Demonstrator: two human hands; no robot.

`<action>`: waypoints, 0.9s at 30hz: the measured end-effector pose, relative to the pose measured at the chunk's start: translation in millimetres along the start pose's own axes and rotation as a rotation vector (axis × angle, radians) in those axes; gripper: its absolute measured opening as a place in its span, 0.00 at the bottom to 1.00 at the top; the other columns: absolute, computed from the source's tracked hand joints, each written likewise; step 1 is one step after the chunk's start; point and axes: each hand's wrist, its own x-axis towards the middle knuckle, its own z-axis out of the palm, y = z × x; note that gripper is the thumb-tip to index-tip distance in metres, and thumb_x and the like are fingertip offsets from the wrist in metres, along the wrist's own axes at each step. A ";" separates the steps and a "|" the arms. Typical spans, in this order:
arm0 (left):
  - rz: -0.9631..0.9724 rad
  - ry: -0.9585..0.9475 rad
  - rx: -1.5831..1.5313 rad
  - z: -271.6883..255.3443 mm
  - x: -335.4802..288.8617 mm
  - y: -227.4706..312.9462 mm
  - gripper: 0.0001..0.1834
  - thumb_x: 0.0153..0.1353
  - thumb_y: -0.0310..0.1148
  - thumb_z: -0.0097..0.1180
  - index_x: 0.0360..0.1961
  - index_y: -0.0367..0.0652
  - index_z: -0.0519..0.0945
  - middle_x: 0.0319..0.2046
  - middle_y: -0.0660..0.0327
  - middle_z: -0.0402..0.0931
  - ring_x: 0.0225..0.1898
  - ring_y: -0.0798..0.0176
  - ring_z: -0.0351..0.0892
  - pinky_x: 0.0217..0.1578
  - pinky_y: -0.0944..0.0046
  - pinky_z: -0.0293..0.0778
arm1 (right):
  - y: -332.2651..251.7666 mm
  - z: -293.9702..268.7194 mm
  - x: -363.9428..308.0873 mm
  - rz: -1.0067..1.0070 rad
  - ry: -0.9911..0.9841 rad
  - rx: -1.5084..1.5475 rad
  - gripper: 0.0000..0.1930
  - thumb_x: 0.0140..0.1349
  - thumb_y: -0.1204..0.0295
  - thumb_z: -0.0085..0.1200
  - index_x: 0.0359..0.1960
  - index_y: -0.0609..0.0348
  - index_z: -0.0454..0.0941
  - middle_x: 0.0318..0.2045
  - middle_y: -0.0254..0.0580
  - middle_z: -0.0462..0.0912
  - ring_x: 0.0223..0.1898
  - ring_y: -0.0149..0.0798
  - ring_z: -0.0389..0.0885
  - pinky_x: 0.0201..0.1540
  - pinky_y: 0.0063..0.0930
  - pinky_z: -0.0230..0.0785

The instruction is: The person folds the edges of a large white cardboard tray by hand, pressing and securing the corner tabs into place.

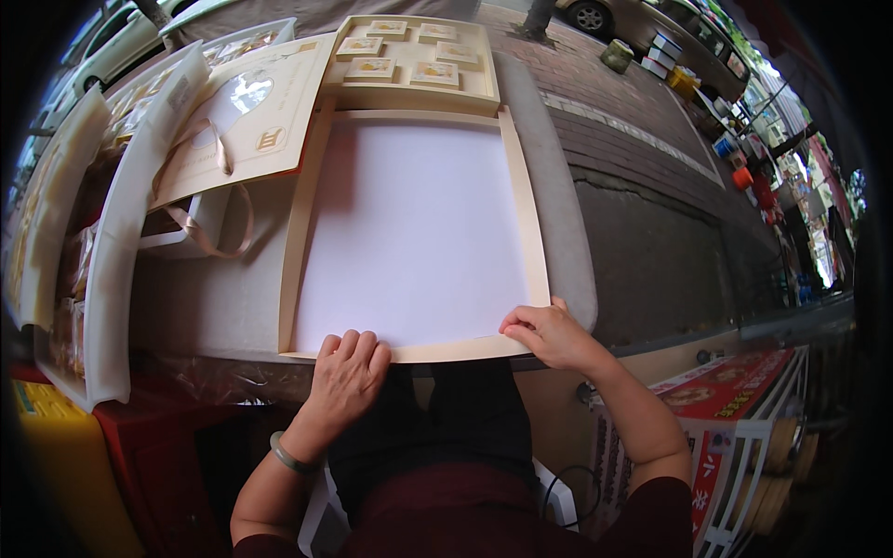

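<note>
A shallow cream cardboard box (526, 223) with a white inner bottom lies on the table before me, its low walls standing up. My left hand (352, 372) curls its fingers over the near wall, close to the left corner; its thumb is hidden. At the near right corner, my right hand (551, 335) has thumb and fingers closed on the wall. Behind it, a second cream box piece (412, 92) bears several small square printed blocks. To the left stands a printed cream gift bag or box cover (244, 153) with a round clear window and a pink ribbon (244, 223).
Long white plastic trays (126, 270) of wrapped food line the left of the grey table (219, 312). Below them are a yellow crate (65, 456) and a dark red cabinet (149, 474). Beyond the table's right edge lies brick pavement (642, 167), with a parked car (665, 33) farther off.
</note>
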 end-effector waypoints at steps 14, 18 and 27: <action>0.113 0.114 -0.005 33.8 45.1 57.8 0.06 0.62 0.36 0.57 0.32 0.49 0.74 0.28 0.67 0.66 0.31 0.67 0.67 0.31 0.65 0.60 | 5.1 -19.2 -2.9 -0.090 0.277 0.039 0.07 0.67 0.66 0.58 0.37 0.56 0.82 0.26 0.38 0.84 0.33 0.42 0.83 0.45 0.36 0.70; 0.097 0.144 -0.005 33.0 44.0 58.6 0.05 0.61 0.35 0.57 0.32 0.49 0.74 0.28 0.67 0.66 0.31 0.66 0.67 0.31 0.66 0.60 | 6.8 -40.7 -5.8 0.106 0.269 -0.081 0.11 0.63 0.67 0.62 0.35 0.61 0.75 0.25 0.44 0.82 0.29 0.47 0.82 0.34 0.40 0.72; 0.114 0.172 -0.012 37.1 44.1 58.6 0.05 0.60 0.34 0.57 0.32 0.48 0.74 0.29 0.66 0.67 0.31 0.66 0.67 0.31 0.66 0.61 | 4.6 -41.9 24.3 0.197 -0.125 -0.177 0.08 0.56 0.72 0.57 0.36 0.59 0.76 0.25 0.51 0.82 0.31 0.53 0.82 0.37 0.45 0.74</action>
